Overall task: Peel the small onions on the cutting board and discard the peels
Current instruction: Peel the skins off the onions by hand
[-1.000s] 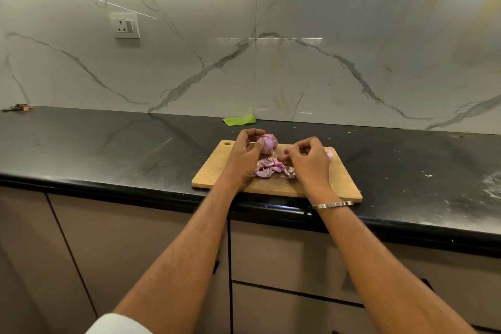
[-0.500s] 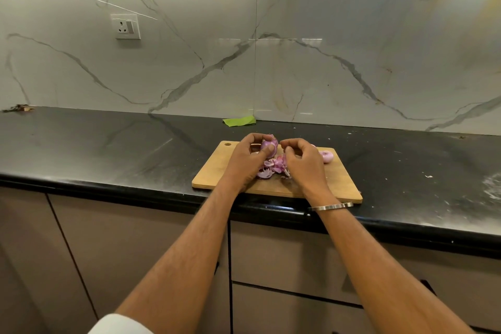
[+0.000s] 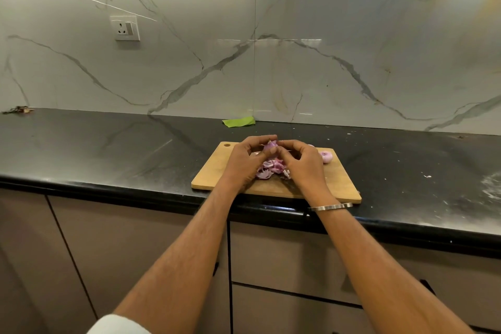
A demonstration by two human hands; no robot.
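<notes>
Two hands (image 3: 245,163) (image 3: 303,164) pinch small purple onion (image 3: 270,147), frame centre | skin thin, brittle, likely slippery | grip loose tip edge

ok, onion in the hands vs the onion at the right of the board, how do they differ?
The held onion is gripped above the cutting board by the left hand and right hand; the loose onion lies untouched on the wood. The held one is mostly hidden by fingers; the loose one shows fully. Both are small and purple-pink.
</notes>
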